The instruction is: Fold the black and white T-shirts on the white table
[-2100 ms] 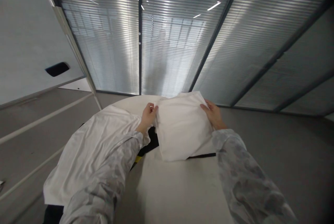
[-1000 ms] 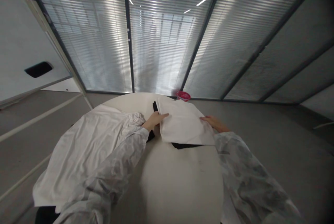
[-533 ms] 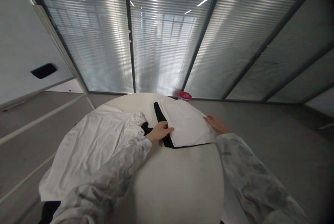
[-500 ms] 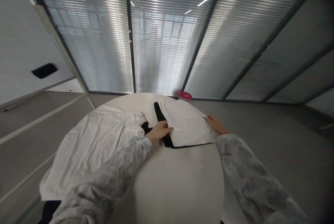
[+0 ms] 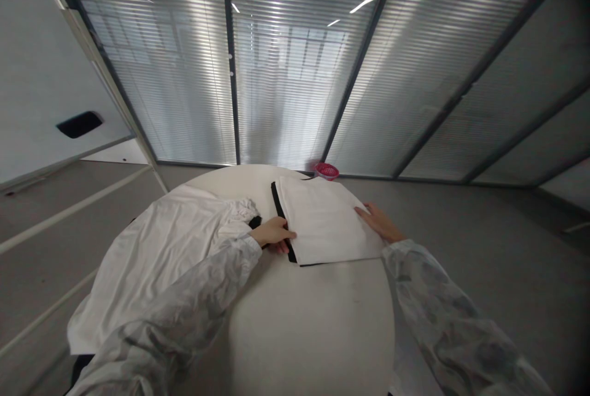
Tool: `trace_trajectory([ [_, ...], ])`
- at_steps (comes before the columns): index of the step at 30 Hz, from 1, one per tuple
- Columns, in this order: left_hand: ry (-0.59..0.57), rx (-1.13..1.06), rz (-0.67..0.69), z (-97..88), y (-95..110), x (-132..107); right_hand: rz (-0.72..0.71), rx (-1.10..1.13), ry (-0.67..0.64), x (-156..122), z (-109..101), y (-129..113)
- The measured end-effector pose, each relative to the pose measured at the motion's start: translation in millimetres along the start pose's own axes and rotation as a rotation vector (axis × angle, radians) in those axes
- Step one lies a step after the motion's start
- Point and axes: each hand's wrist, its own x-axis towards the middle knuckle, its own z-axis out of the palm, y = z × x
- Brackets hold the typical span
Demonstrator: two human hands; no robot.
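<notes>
Head view shows a folded white cloth [image 5: 329, 224] lying flat on the far right part of a round white tabletop [image 5: 313, 334], on top of a folded black cloth [image 5: 277, 198] that peeks out as a strip along its left side and as a thin line at its near edge. The left hand [image 5: 271, 233] grasps the left edge of the white cloth, thumb on top and the other fingers curled low by the black strip; whether it pinches the black layer too cannot be told. The right hand [image 5: 380, 224] rests at the right edge with its thumb on the fabric, and how firmly it holds is unclear, since its fingers are partly hidden. To the left, a loose white garment [image 5: 157, 267] drapes over the tabletop and down past its rim, its bunched end near the left hand. A red basket [image 5: 327, 170] shows beyond the far edge.

The step in hand looks like squaring the white cloth over the black one. The next move seems to call for evening the left edge and smoothing the shallow creases, without dragging the black layer out of line.
</notes>
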Motion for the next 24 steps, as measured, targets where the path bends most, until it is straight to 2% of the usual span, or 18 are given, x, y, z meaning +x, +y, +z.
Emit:
trace_trajectory([
  [2, 0.102, 0.287, 0.093, -3.6, 12.4, -1.7, -0.033, -0.041, 0.005, 4.5, 2.7, 2.5],
  [4, 0.306, 0.546, 0.247, -1.2, 27.7, -0.6, -0.104, -0.129, 0.051, 9.0, 6.2, 0.6],
  [6, 0.449, 0.675, 0.426, 7.6, 41.5, 4.7, -0.204, -0.251, 0.100, 12.1, 11.8, -6.1],
  [8, 0.427, 0.705, 0.634, 20.4, 48.2, 14.1, -0.322, -0.362, 0.105, 13.3, 20.7, -16.6],
  [10, 0.341, 0.719, 0.810, 33.3, 44.2, 25.6, -0.438, -0.436, 0.055, 12.7, 33.0, -28.3],
  [11, 0.307, 0.725, 0.852, 38.5, 38.5, 31.2, -0.482, -0.459, 0.025, 12.2, 40.1, -33.4],
  [15, 0.277, 0.732, 0.766, 47.2, 6.5, 45.3, -0.534, -0.479, -0.034, 11.9, 66.7, -43.8],
  [18, 0.288, 0.763, 0.735, 45.9, -6.9, 46.8, -0.555, -0.493, -0.032, 15.6, 75.8, -43.7],
  [21, 0.301, 0.791, 0.728, 46.6, -4.3, 44.3, -0.555, -0.510, -0.047, 19.7, 76.2, -44.8],
  [24, 0.266, 0.817, 0.656, 47.4, 9.7, 33.5, -0.522, -0.509, -0.066, 19.9, 73.9, -49.5],
])
